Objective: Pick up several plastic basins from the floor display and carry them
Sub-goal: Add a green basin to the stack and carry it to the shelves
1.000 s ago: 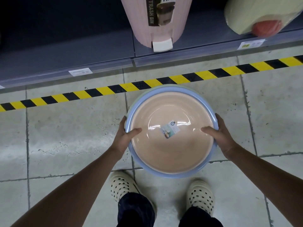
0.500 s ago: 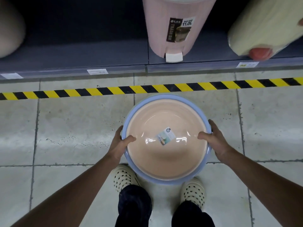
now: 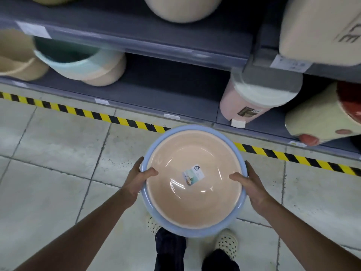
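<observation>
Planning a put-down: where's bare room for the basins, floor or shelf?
Bare floor tiles flank the basins, beyond the left hand and right hand, below the striped tape. On the lower shelf, a bare stretch between the mint bin and pink trash bin. Shelf ends are crowded.

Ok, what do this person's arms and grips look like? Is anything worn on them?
The left grip and right grip are bare hands: no gloves, and no ring, watch or band shows. The left forearm and right forearm are uncovered right to the frame edge, with no sleeve, cuff or marking in view.
</observation>
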### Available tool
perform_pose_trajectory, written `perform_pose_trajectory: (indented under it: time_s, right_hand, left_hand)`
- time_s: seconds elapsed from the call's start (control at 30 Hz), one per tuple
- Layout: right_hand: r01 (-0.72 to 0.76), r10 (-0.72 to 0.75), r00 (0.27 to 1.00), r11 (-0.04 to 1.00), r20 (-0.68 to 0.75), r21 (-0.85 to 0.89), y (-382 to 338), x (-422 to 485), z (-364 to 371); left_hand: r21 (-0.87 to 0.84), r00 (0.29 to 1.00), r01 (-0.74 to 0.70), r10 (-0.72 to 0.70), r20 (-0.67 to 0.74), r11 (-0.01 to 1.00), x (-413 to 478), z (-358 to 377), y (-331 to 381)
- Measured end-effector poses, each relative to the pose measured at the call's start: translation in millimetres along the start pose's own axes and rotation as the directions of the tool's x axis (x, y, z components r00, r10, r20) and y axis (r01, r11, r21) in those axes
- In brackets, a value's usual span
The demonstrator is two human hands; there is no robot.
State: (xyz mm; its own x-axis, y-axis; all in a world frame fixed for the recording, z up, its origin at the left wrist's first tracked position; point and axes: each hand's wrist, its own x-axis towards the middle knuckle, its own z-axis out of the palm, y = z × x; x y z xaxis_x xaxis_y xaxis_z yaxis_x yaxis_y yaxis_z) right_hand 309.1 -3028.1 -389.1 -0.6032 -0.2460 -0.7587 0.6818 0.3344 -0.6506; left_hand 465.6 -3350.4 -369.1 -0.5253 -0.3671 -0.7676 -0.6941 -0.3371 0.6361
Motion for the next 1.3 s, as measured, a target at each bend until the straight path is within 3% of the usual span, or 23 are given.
perform_pose_trajectory:
  time_s: [0.37,0.97,1.3]
  right_hand:
    - [0.088,-0.089,0.996,0.995,0.026,0.038,-120.6,-13.1,107.4]
    - [0.075,-0.075,0.997,0.997,0.018,0.002,-115.0,179.6,138.9]
    - [0.126,-0.123,0.991,0.991,-0.062,0.048,-112.0,277.0,160.1]
  left_hand:
    - [-0.014,0.999,-0.049,0.049,-0.021,0.999,24.8,-100.3,108.1]
    - [-0.034,0.999,0.016,-0.018,-0.042,0.999,206.0,-100.7,127.3]
    - [0.072,1.000,0.018,-0.016,-0.027,0.997,321.7,-103.5,138.6]
